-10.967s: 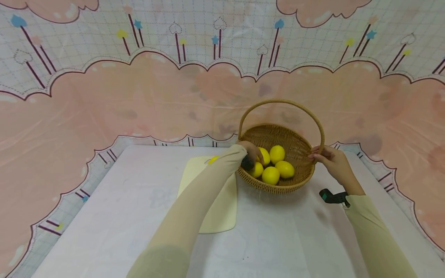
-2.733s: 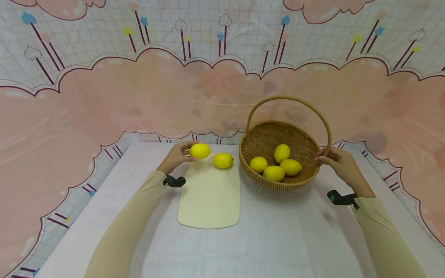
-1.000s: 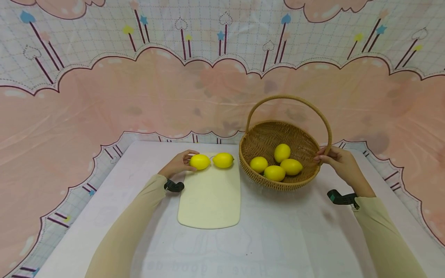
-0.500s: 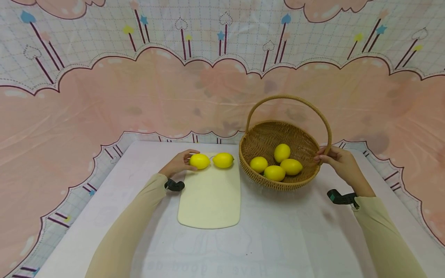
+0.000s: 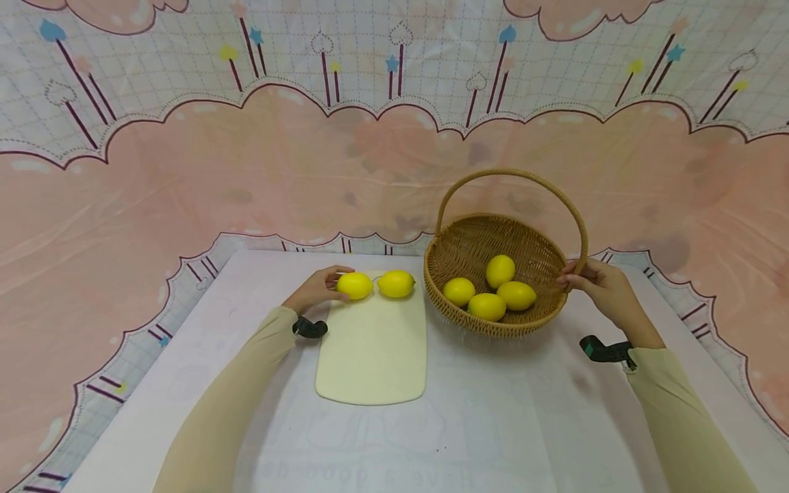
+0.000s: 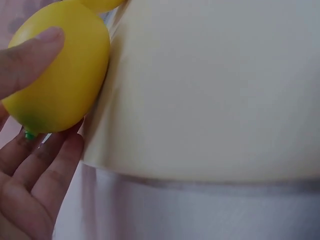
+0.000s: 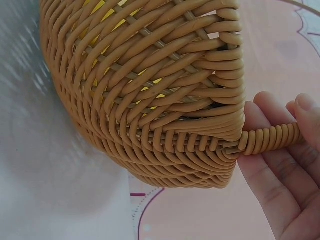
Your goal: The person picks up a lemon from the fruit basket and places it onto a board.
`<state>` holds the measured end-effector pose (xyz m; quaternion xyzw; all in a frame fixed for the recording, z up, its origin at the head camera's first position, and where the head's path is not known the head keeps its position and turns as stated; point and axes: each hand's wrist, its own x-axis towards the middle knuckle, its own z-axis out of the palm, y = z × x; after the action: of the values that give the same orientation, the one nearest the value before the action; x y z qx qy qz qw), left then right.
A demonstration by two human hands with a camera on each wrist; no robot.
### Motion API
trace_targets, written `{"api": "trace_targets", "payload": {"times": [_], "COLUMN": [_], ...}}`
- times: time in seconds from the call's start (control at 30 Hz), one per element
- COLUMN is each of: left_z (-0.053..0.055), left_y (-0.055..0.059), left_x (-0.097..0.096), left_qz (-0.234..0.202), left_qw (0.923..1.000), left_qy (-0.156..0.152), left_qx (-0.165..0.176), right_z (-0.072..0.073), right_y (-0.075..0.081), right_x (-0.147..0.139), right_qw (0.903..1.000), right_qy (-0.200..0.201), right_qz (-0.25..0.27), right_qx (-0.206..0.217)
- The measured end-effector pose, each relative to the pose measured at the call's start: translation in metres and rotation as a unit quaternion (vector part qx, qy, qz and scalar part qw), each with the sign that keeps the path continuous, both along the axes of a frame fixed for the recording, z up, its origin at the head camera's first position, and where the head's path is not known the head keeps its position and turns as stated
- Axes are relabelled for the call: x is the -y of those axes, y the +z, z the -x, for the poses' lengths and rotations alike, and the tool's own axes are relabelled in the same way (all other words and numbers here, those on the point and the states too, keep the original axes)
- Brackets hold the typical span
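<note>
My left hand (image 5: 316,290) holds a yellow lemon (image 5: 355,286) at the far left corner of a cream cutting board (image 5: 371,356). In the left wrist view the thumb (image 6: 30,60) lies on the lemon's side, and the fingers bend round its green-tipped end. A second lemon (image 5: 396,284) rests on the board just to the right, almost touching the first. On the right, a wicker basket (image 5: 468,236) leans toward me with several lemons (image 5: 487,307) inside. My right hand (image 5: 596,284) grips the foot of its arched handle (image 7: 270,139) at the rim.
Both the board and the basket stand on a table under a white cloth (image 5: 493,418). Behind rises a pink printed backdrop (image 5: 296,171). A black wrist camera (image 5: 310,328) on my left arm hangs beside the board's left edge.
Earlier my left hand reached into the basket, then carried a lemon to the board and lowered it beside the other. Over the last second almost nothing moves. My right hand stays on the basket.
</note>
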<state>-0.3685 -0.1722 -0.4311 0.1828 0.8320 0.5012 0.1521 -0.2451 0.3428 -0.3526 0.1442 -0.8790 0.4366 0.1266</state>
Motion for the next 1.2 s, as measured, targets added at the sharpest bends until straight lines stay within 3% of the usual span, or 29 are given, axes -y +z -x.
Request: {"api": "trace_targets", "payload": {"times": [0.4, 1.2], "left_z": [0.002, 0.0038], "left_y": [-0.0014, -0.0002], "left_x": [0.0016, -0.001], "left_qz": [-0.003, -0.005], "left_qw": [0.9994, 0.9997], "left_qy": [-0.034, -0.02], "left_qx": [-0.001, -0.012], "right_z": [0.0006, 0.0008], "right_y": [-0.0011, -0.0013], "right_x": [-0.0006, -0.0009], "right_qw": [0.9999, 1.0], "right_qy": [0.006, 0.005], "right_qz": [0.012, 0.002], "right_qx": [0.002, -0.001]}}
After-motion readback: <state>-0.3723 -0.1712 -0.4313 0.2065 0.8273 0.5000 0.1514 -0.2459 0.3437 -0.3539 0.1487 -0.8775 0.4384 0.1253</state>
